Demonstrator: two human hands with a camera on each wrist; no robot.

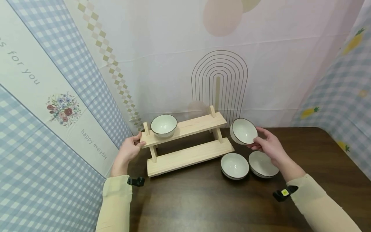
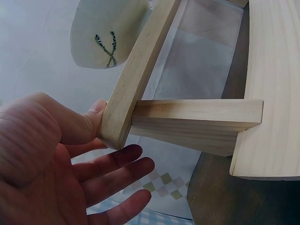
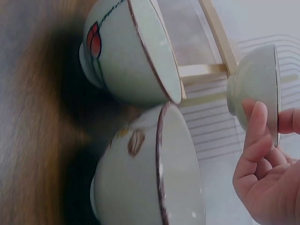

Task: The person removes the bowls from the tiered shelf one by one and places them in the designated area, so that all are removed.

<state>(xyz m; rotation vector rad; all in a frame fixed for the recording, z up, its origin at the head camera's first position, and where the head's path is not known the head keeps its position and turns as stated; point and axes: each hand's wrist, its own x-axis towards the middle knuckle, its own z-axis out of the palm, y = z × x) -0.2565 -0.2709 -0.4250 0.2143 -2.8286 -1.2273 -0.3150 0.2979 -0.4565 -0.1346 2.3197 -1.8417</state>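
My left hand [image 1: 130,149] pinches the left end of the upper board of a two-tier wooden rack [image 1: 188,158]. In the left wrist view the thumb lies on one side of that board, the other fingers spread below it. A white bowl with a dark rim [image 1: 164,125] stands on the upper tier near its left end. My right hand [image 1: 268,145] grips the rim of another white bowl [image 1: 244,131], tilted in the air beside the rack's right end. In the right wrist view, thumb and fingers lie on either side of this bowl's rim [image 3: 276,93].
On the brown table [image 1: 185,203], right of the rack, are a bowl with a red flower [image 3: 136,51] and another with a brown motif [image 3: 136,164], side by side under my right hand. A printed cloth [image 1: 162,80] hangs behind, and checked cloth [image 1: 58,42] covers the left side.
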